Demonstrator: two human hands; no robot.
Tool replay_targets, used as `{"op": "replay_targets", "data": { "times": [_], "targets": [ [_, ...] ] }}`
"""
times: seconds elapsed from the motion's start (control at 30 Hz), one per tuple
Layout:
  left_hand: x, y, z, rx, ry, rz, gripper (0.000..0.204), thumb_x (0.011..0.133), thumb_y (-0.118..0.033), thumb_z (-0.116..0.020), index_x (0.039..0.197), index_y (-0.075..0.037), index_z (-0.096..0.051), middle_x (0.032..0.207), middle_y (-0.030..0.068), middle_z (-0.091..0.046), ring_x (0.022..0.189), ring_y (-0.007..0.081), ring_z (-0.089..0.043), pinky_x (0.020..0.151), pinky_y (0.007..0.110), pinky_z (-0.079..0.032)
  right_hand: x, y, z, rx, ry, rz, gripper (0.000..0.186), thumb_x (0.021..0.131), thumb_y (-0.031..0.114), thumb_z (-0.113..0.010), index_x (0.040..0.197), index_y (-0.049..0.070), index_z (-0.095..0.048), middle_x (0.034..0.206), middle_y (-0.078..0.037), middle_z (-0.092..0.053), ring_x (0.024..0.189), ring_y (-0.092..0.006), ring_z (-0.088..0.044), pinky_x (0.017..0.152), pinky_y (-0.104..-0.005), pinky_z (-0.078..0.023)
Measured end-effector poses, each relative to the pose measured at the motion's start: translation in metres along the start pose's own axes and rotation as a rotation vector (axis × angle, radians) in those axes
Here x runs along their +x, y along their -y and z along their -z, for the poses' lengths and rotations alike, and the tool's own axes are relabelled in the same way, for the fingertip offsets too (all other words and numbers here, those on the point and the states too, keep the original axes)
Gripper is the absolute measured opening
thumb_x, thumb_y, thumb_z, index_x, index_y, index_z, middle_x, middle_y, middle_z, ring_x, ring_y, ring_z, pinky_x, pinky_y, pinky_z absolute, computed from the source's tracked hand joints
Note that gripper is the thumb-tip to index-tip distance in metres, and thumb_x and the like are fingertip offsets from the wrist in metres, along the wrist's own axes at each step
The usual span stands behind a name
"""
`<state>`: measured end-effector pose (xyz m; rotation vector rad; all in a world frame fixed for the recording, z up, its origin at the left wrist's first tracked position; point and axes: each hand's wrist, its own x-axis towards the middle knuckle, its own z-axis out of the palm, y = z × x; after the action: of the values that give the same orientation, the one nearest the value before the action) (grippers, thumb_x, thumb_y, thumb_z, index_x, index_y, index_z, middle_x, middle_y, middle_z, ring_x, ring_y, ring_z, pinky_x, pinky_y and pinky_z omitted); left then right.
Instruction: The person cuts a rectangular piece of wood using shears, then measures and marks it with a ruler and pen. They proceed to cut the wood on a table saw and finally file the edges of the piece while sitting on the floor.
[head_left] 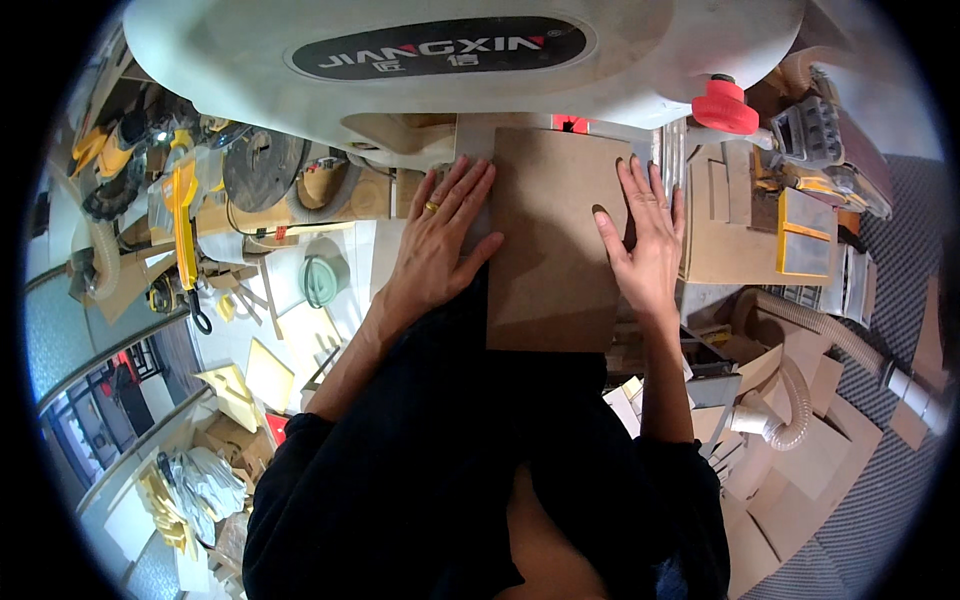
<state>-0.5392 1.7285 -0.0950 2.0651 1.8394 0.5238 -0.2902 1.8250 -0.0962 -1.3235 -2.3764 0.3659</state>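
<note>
A flat brown rectangular board [558,265], like fibreboard, lies in front of me, its far end under the white machine housing [640,70]. My left hand [447,232] is open and flat at the board's left edge, fingers stretched forward, a gold-coloured ring on one of them. At the right edge my right hand [645,235] rests open, its fingers spread and its thumb over the board's face. Neither hand wraps round the board. The housing hides whatever the far end of the board meets.
A red knob [724,107] sticks out at the housing's right. A yellow clamp-like tool [186,225] and a green bucket [322,279] are at left. On the right are a large cardboard-coloured panel [735,262], a ribbed hose [815,315] and several loose board pieces [810,460].
</note>
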Motion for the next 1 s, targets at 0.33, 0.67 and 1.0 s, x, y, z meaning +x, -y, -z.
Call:
{"op": "replay_targets", "data": {
  "times": [0.33, 0.67, 1.0],
  "targets": [
    [0.0006, -0.001, -0.0007, 0.026, -0.01, 0.012, 0.066, 0.093, -0.037, -0.051, 0.146, -0.007, -0.029, 0.15, 0.0116, -0.031, 0.142, 0.0264, -0.022, 0.116, 0.045, -0.01, 0.0007, 0.0002, -0.0015, -0.008, 0.002, -0.023, 0.056, 0.088, 0.036, -0.061, 0.138, 0.014, -0.047, 0.14, -0.009, -0.048, 0.136, -0.0263, -0.036, 0.114, -0.0471, -0.016],
    [0.0005, -0.0005, -0.0034, 0.021, -0.014, 0.023, 0.066, 0.093, -0.038, -0.051, 0.146, -0.008, -0.029, 0.15, 0.0106, -0.031, 0.142, 0.0249, -0.021, 0.116, 0.044, -0.01, 0.0009, -0.0012, -0.0035, -0.016, -0.017, -0.015, 0.056, 0.088, 0.037, -0.061, 0.137, 0.013, -0.048, 0.139, -0.009, -0.049, 0.135, -0.0256, -0.038, 0.114, -0.0463, -0.017],
    [0.0014, -0.003, -0.0032, 0.034, -0.02, 0.037, 0.064, 0.093, -0.038, -0.051, 0.146, -0.007, -0.03, 0.149, 0.0114, -0.033, 0.142, 0.026, -0.022, 0.116, 0.045, -0.011, 0.0008, -0.0021, -0.0048, -0.025, -0.018, -0.019, 0.058, 0.088, 0.039, -0.06, 0.139, 0.015, -0.046, 0.14, -0.008, -0.047, 0.135, -0.0258, -0.038, 0.113, -0.0467, -0.017]
  ]
}}
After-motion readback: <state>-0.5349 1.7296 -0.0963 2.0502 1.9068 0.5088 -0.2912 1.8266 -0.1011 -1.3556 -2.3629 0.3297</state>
